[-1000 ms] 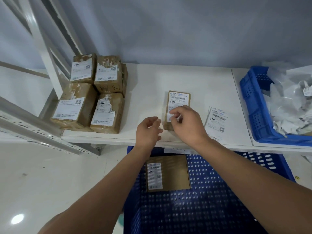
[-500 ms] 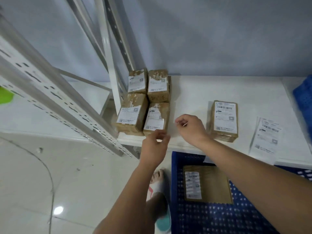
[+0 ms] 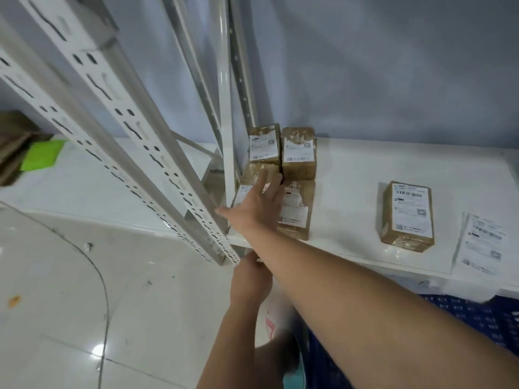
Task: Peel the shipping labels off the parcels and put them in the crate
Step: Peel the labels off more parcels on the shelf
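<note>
Right hand (image 3: 258,206), fingers spread and straight, reaches across the desk (image 3: 351,175) onto the front-left parcel (image 3: 251,171) in a block of four, gripping nothing yet. The task looks partly done at best. All five parcels in view carry white labels: the back-left parcel (image 3: 264,144), the back-right parcel (image 3: 299,153), the front-right parcel (image 3: 295,214) and a lone parcel (image 3: 407,217) standing well apart to the right. The back pair's labels look scuffed along the top edge. One loose label (image 3: 481,242) lies flat at the desk's right end, off any parcel but not in the crate (image 3: 477,318). Only a corner of the crate's blue mesh shows below the desk edge at bottom right, and what it holds cannot be seen. Five parcels appear left to peel, and at least one sheet left to drop in. Left hand (image 3: 250,279) hangs just under the desk's front edge beside a perforated rack post (image 3: 168,169), its back to the camera. Its fingers are hidden, so whether it pinches anything cannot be told. The right hand covers most of the front-left parcel's label. Print on every label is too blurred to read, and the scene's left side is smeared.
</note>
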